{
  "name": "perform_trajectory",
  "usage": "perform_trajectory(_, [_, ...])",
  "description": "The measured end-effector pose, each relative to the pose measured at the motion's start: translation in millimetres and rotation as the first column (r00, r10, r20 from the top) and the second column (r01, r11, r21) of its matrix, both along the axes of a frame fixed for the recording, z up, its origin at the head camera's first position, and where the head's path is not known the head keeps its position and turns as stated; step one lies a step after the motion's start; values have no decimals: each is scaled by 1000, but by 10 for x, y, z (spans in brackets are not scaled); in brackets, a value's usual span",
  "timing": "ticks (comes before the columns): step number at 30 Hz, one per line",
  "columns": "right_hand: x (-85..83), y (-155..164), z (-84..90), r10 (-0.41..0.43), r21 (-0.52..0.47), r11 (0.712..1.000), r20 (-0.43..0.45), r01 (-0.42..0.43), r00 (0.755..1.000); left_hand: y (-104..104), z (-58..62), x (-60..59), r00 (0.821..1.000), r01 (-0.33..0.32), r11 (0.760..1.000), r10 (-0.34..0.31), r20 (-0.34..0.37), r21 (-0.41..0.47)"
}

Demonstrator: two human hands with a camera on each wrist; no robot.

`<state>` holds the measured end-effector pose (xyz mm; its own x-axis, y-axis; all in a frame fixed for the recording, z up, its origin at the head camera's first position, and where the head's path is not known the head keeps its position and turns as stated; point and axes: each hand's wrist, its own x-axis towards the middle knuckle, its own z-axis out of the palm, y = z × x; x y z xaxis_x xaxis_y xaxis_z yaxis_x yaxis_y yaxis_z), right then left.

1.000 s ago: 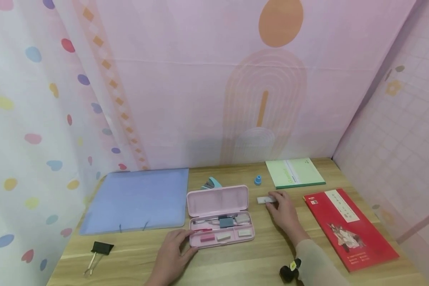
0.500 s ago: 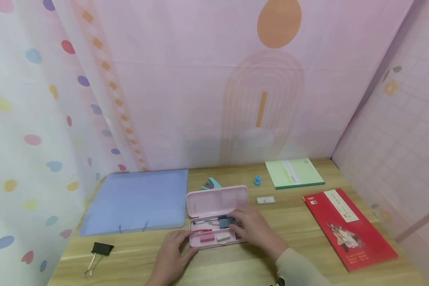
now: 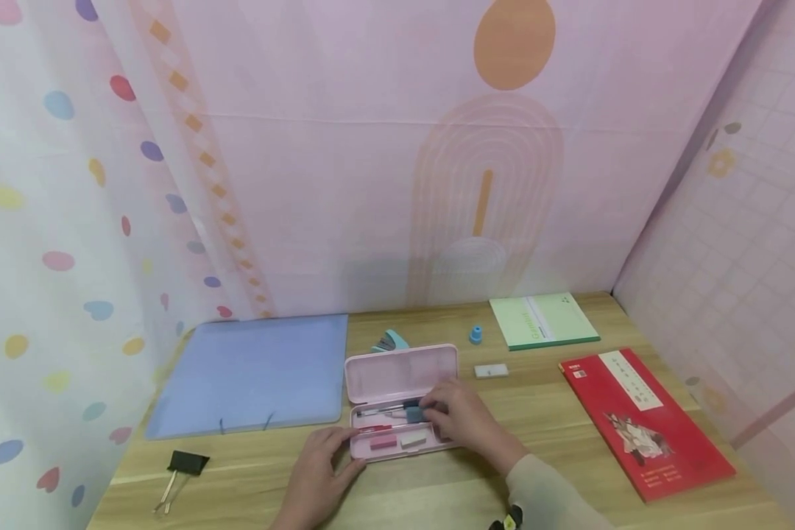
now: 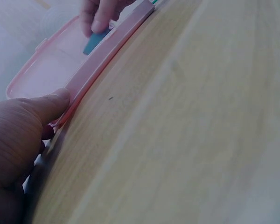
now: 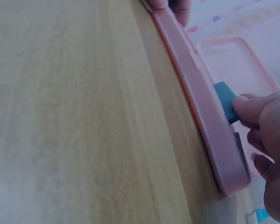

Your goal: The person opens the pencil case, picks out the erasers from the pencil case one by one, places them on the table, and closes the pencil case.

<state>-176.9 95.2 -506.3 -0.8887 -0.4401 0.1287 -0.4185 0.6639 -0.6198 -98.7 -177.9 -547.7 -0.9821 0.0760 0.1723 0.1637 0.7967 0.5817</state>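
Note:
An open pink pencil case (image 3: 404, 372) stands on the table, lid tilted back. My left hand (image 3: 318, 471) grips its left end, with the thumb on the front corner in the left wrist view. Over the right half, my right hand (image 3: 470, 419) pinches a teal block (image 5: 226, 100) between thumb and fingers; it shows just above the case's rim. Inside lie several pens, including a red pen (image 3: 375, 428), a pink eraser (image 3: 383, 442) and a white eraser (image 3: 413, 439). My right hand hides the case's right end. A white block (image 3: 491, 371) lies on the table to the right.
A blue folder (image 3: 258, 375) and a black binder clip (image 3: 188, 462) lie on the left. Behind the case is a teal stapler (image 3: 391, 341). Farther right are a small blue cone-shaped piece (image 3: 475, 335), a green notebook (image 3: 545, 322) and a red book (image 3: 645, 427).
My right hand has let go of the white block on the table and moved left to the pencil case, where it pinches the teal block. The left hand has stayed in place.

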Motion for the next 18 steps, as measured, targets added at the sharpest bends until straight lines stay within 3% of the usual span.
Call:
perform_trajectory(4, [30, 206, 81, -66, -112, 991, 23, 68, 998, 8, 9, 16, 1000, 2, 1000, -2, -7, 6])
perform_trajectory(8, [-1, 544, 111, -200, -165, 966, 16, 200, 980, 14, 34, 24, 1000, 1, 1000, 0, -28, 10])
perform_trajectory(12, [-64, 830, 26, -296, -120, 945, 82, 304, 952, 7, 36, 26, 999, -4, 1000, 4, -36, -3])
perform_trajectory(18, [-148, 963, -115, -284, -63, 955, 104, 291, 953, 4, 39, 36, 1000, -4, 1000, 4, -2, -4])
